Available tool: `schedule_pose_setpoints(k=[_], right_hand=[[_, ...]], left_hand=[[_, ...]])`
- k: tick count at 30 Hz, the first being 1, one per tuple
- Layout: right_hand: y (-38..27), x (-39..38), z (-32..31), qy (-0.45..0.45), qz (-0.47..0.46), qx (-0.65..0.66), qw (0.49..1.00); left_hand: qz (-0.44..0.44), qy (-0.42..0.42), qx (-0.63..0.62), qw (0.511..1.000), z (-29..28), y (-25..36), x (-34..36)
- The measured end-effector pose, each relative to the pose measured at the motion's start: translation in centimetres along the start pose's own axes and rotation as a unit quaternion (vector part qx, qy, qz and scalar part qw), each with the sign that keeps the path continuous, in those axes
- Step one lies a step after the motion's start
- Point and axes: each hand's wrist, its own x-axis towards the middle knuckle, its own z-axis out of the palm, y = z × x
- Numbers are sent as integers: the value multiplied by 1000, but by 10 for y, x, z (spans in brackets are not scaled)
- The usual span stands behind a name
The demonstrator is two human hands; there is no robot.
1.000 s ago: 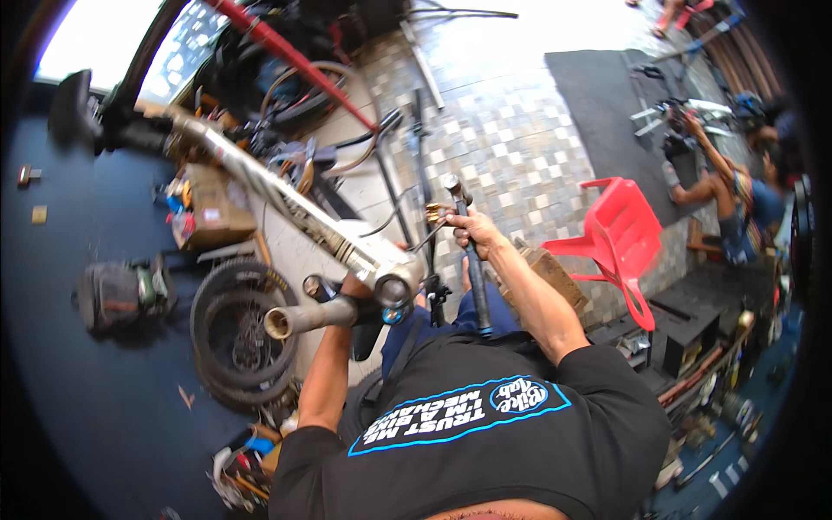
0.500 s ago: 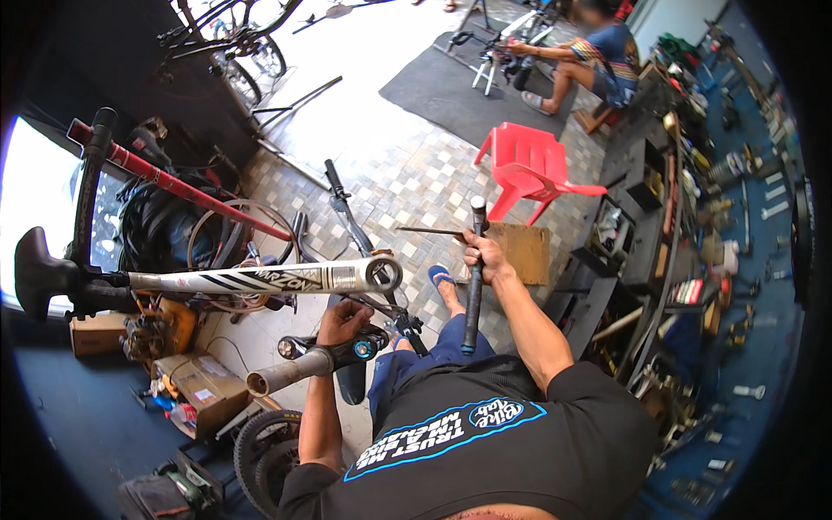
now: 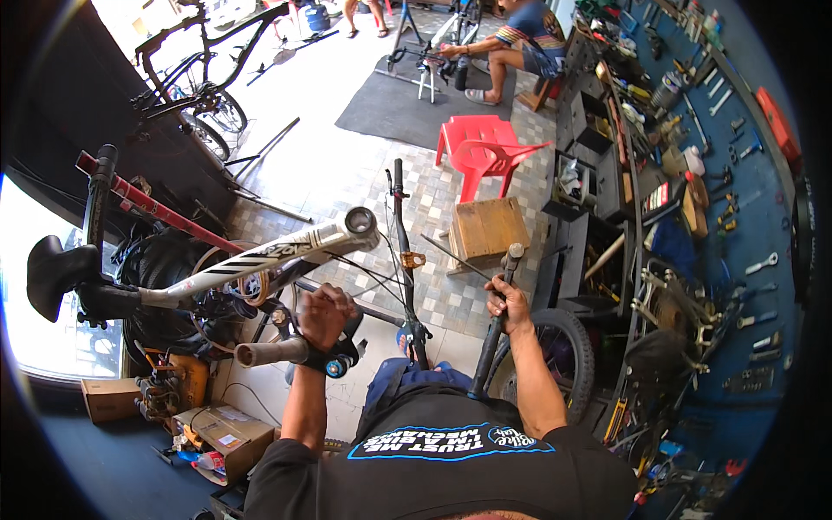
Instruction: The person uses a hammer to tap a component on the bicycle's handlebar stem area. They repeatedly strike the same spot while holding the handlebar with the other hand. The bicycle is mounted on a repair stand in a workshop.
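Observation:
My right hand (image 3: 510,303) is wrapped round a hammer (image 3: 490,351), its metal head up and its dark handle pointing back toward my body. A thin dark rod (image 3: 452,256) sticks out leftward from the same grip. My left hand (image 3: 325,316) is curled closed and slightly blurred; what its fingers hold is hidden. Across my left wrist lies a bicycle fork, its grey steerer tube (image 3: 270,352) pointing left and a blue knob (image 3: 336,367) on its crown. Just beyond that hand is the open head tube (image 3: 360,221) of a white bicycle frame (image 3: 260,260).
A bicycle handlebar (image 3: 402,217) stands ahead. Beyond it are a wooden stool (image 3: 487,230) and a red plastic chair (image 3: 478,139). Tool-laden shelves (image 3: 607,165) line the right, with a tyre (image 3: 568,347) beside my right arm. A person (image 3: 520,43) sits at the back near a bike.
My view has swung to the right. My left hand and the fork have shifted a little leftward; the hammer and rod stay in my right hand, now farther from the frame.

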Motion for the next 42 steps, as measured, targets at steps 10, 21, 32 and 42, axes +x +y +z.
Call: schedule_pose_setpoints(k=[10,21,32,42], right_hand=[[75,-79,-19,-49,14,117,992],[129,-118,42,31,-30,100,994],[211,-75,56,91,-64,147,983],[227,-52,54,-7,-35,175,984]], left_hand=[[-28,-116,-28,992,24,2,-21],[-74,-92,-151,981,31,5,-1],[-4,39,209,977,-49,-10,39],[-6,21,390,920,-76,-8,61]])
